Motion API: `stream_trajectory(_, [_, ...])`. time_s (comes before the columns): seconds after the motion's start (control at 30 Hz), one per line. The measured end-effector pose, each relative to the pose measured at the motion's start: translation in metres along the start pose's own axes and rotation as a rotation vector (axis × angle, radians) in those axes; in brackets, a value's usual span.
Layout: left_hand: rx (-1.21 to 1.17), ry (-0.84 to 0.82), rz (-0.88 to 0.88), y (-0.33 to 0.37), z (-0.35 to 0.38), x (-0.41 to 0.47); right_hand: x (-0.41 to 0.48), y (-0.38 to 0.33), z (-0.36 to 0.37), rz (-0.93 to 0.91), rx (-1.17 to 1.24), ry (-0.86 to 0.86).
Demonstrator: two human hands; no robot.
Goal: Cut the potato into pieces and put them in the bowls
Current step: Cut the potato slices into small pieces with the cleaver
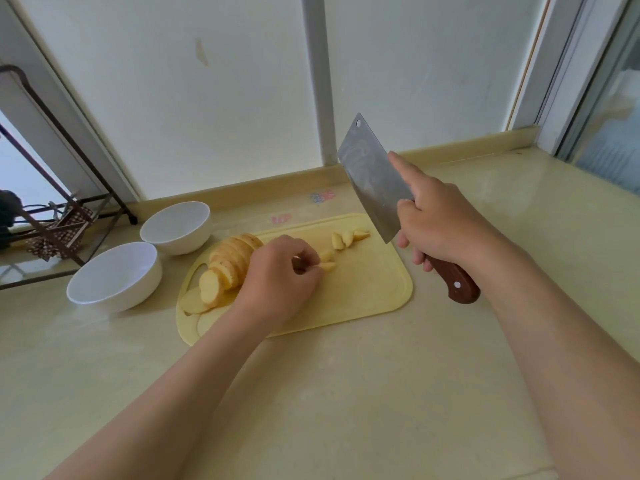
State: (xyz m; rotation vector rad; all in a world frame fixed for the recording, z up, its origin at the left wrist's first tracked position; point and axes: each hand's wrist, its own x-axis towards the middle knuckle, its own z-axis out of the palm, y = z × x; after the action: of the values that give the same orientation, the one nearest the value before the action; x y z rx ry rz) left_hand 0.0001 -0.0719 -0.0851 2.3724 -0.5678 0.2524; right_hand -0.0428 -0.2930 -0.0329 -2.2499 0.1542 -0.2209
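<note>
Pinching a cut potato piece [328, 265] steady with my left hand [277, 278]; right hand [443, 230] fingers [420, 259] curl round the lifted cleaver [372, 181], ready to chop.

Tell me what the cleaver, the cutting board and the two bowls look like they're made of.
Cleaver blade: looks like polished steel, grey and reflective. Its handle seems to be reddish-brown wood with a metal rivet. Cutting board: probably matte plastic, uniform pale yellow with rounded corners. Near bowl and far bowl: glossy white, likely glazed ceramic, though melamine can't be ruled out.
</note>
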Motion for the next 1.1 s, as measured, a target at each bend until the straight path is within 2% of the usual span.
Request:
stream_trajectory(0.17, [0.056,-0.121,0.149,0.027,0.025,0.005,-0.003,-0.001,-0.002,0.011,-0.01,-0.012])
stream_trajectory(0.43, [-0.008,-0.094,0.228,0.025,0.041,0.011,-0.003,-0.002,-0.005,0.04,-0.045,-0.029])
stream_trajectory(0.6, [-0.069,-0.115,0.192,0.022,0.042,0.014,-0.014,-0.009,-0.009,0.111,-0.021,-0.081])
stream_trajectory(0.9, [-0.081,-0.152,0.163,0.023,0.043,0.014,-0.074,-0.019,-0.031,0.219,-0.177,-0.11])
stream_trajectory(1.1, [-0.072,-0.159,0.158,0.025,0.043,0.014,-0.1,-0.032,-0.042,0.265,-0.253,-0.195])
